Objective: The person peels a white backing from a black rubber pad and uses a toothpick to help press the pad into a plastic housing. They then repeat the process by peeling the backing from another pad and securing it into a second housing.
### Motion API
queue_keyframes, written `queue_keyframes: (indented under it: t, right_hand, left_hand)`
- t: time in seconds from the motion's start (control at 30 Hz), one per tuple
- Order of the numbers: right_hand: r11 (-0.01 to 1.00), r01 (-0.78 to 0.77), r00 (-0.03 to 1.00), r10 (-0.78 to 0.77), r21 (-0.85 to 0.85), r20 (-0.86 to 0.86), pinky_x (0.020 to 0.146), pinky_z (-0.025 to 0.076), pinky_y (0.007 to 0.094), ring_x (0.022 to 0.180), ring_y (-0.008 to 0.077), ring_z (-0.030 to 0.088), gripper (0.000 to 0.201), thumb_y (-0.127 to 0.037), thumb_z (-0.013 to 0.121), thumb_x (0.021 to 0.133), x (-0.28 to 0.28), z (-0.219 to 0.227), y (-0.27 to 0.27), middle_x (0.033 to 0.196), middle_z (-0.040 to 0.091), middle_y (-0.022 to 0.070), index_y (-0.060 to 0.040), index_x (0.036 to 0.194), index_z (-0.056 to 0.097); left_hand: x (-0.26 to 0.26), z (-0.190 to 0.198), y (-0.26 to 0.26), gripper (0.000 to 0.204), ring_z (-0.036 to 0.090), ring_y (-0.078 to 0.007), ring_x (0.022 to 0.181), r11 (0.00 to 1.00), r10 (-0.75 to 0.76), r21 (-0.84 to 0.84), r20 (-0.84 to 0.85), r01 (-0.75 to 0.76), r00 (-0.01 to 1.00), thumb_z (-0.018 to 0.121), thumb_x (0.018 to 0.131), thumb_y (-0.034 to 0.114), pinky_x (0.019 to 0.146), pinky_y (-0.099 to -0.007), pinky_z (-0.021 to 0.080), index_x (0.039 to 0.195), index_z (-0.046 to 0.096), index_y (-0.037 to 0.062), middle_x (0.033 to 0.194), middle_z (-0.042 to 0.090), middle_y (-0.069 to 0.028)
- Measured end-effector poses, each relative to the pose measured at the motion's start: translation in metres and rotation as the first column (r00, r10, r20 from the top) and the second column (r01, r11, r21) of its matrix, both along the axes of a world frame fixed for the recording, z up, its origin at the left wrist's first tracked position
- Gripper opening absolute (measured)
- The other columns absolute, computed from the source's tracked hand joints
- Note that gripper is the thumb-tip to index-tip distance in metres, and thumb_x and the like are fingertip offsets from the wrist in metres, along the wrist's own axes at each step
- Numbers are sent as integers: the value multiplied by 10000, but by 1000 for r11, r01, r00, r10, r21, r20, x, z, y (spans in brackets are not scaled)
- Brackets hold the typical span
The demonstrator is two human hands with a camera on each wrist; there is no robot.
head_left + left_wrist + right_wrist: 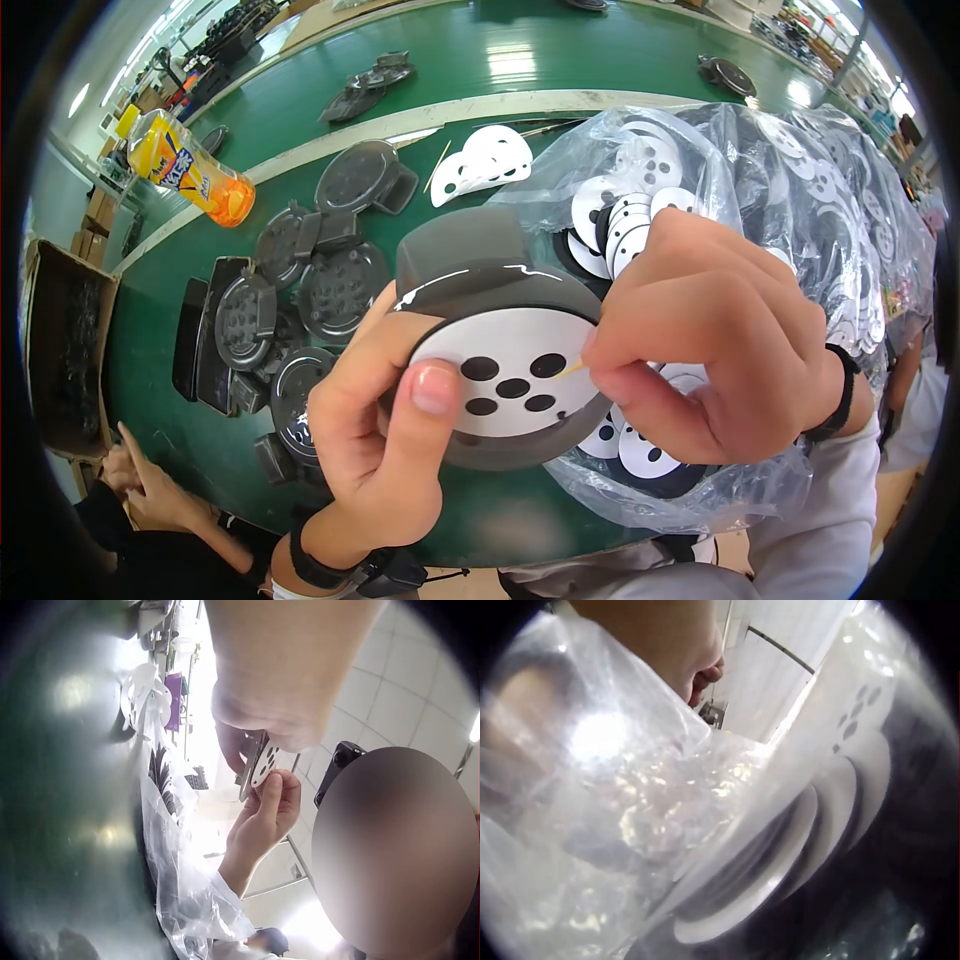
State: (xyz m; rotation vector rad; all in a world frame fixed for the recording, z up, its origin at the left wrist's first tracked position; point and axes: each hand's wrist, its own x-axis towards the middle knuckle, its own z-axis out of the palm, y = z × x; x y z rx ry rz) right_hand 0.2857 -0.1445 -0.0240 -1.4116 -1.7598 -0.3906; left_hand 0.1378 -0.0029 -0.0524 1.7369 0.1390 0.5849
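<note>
My left hand (375, 430) grips a dark, see-through plastic housing (465, 250), tilted up toward the head camera, with the thumb on its face. On that face lies a white disc (515, 338) with several black round holes. My right hand (710, 340) pinches a thin, pale toothpick (572, 369), its tip at the upper right hole of the disc. In the left wrist view, the disc (261, 766) shows edge-on between both hands. The right wrist view shows mostly clear plastic and a stack of white discs (795, 840), with curled fingers (707, 677) at the top.
A clear plastic bag (830, 240) full of white discs covers the right side. More dark housings (345, 285) lie on the left of the green table. Behind are loose white discs (490, 160) and an orange drink bottle (190, 170). Another person's hands (150, 485) show lower left.
</note>
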Motion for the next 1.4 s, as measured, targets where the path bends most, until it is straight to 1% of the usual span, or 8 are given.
queue_keyframes:
  t: [0.03,0.23,0.33,0.4,0.5,1.03,1.33,1.4]
  right_hand:
    - [1000,-1,1000,1,-1,-3,437,343,273,512,181,504,228,108,628,607,0,-1,0,692,576,84,25,800,539]
    - [1000,-3,1000,4,-23,24,421,340,257,500,179,499,210,98,648,605,-1,-2,1,670,575,79,19,773,549]
    - [996,-81,987,76,-28,-143,421,347,254,494,177,499,192,99,637,627,-4,2,0,690,592,96,34,787,554]
    - [967,-57,897,-59,-248,-439,421,353,252,478,172,492,185,106,622,637,-9,12,-7,711,606,119,53,801,555]
    - [976,-81,934,4,-201,-358,418,354,254,459,167,478,173,79,612,658,3,7,-3,676,601,125,43,827,607]
    - [982,-92,954,40,-163,-297,387,280,270,423,157,404,193,65,602,647,3,2,-2,579,526,65,-6,819,652]
    - [978,-110,940,44,-180,-339,380,260,266,408,154,385,182,60,595,649,1,4,-3,560,498,60,-12,807,649]
    - [978,-98,955,41,-182,-295,378,261,266,408,153,389,181,59,597,641,2,6,-3,553,490,57,-12,800,647]
  left_hand:
    - [1,-1,-2,351,562,-145,871,993,26,-119,67,-18,997,459,917,225,786,-264,431,1088,489,-81,954,591,-104]
    - [6,0,-5,211,507,-207,854,996,13,-93,181,4,983,578,822,141,807,-307,381,908,573,-51,932,580,-161]
    - [2,9,-5,173,517,-239,805,996,81,38,7,-81,997,614,775,94,780,-302,395,876,581,-43,849,594,-156]
    - [10,8,-1,131,503,-241,722,998,48,48,89,-52,995,630,733,52,684,-294,408,824,596,-37,781,603,-136]
    - [11,8,6,96,436,-199,632,943,-109,331,195,39,975,638,673,9,527,-271,348,757,613,-30,731,610,-104]
    - [12,5,3,93,420,-194,569,961,-55,277,218,-8,974,643,658,22,499,-276,333,732,616,-28,660,607,-79]
    - [10,8,7,132,456,-213,643,949,-121,312,214,49,969,646,647,24,550,-280,378,764,626,-32,708,622,-104]
    - [1,10,5,313,527,-258,943,936,-132,335,37,112,991,587,799,258,847,-350,382,853,577,-50,1033,552,-228]
